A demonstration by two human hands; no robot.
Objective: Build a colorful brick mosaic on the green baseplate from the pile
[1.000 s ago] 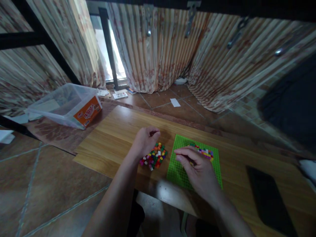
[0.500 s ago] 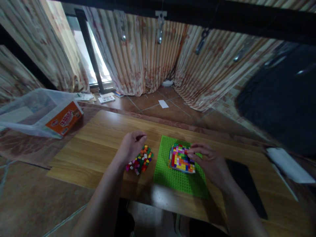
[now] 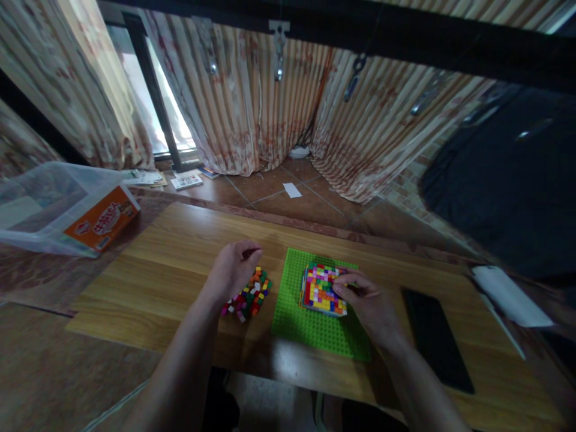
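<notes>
A many-coloured block of small toy bricks (image 3: 321, 291) stands on a green studded baseplate (image 3: 288, 324). At the block's right side is my right hand (image 3: 364, 300), its thumb and forefinger pinched together at the top surface; whatever lies between the fingertips is too small to make out. To the left, a loose pile of small coloured bricks (image 3: 252, 297) lies on the wood. My left hand (image 3: 234, 267) hovers by the pile's upper left edge, fingers curled towards the thumb. Its fingertips are partly hidden, so any brick inside cannot be seen.
A dark flat tablet-like slab (image 3: 438, 339) lies on the wooden table (image 3: 157, 270) at right. Beyond the left end stands a clear plastic bin (image 3: 58, 225) with an orange label. A white object (image 3: 508, 294) sits at the far right edge. Curtains (image 3: 265, 102) hang behind.
The whole view has shifted slightly, so everything appears further left. My right fingers remain at the block's top, now pinched closer together. My left hand stays beside the loose pile.
</notes>
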